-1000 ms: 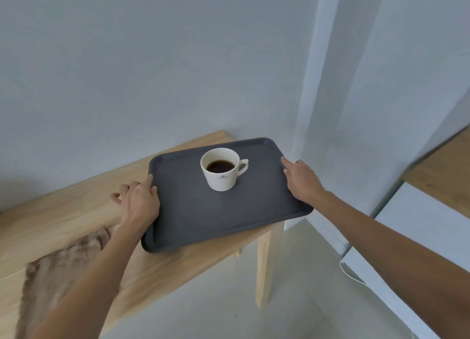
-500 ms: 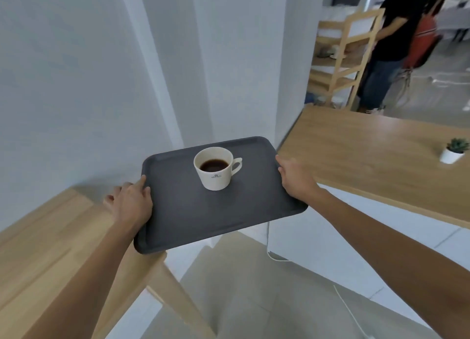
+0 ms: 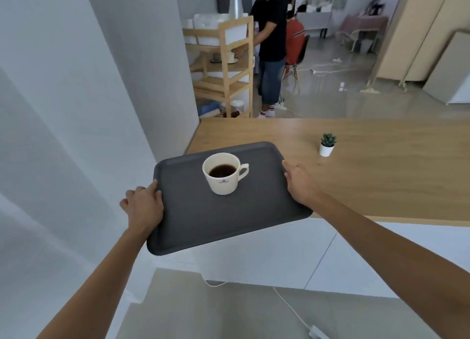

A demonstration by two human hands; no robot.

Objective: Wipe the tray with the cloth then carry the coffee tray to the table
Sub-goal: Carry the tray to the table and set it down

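The fingers (image 3: 132,195) of the left hand (image 3: 143,206) are curled around the left short edge of the dark grey tray (image 3: 203,219), thumb lying on top of the rim and the rest wrapped below it. The right hand (image 3: 301,183) clasps the opposite short edge the same way, thumb stretched along the rim and the other fingers hidden underneath. Both bare forearms reach in from the lower corners.

The tray is held in the air, roughly level, with nothing under its near half but pale floor, where a white cable (image 3: 287,305) trails towards a small white plug block. Its far corner hangs over the near left edge of a long wooden surface (image 3: 381,181), whose white front panel shows below the tray.

On the tray, towards its far side, stands a white cup (image 3: 223,183) of dark coffee, upright, handle pointing right, a small printed mark on its near face.

Farther right on the wooden surface sits a little green plant in a white pot (image 3: 327,145), well apart from the tray. A plain grey wall fills the left.

Beyond the surface, a wooden shelf unit (image 3: 229,66) holds white boxes and crockery. Beside it stands another person (image 3: 270,46) in a black top and cropped jeans, one arm reaching into the shelves. Behind are an orange chair (image 3: 295,43), cables across the glossy floor, and light wooden cabinets on the right.
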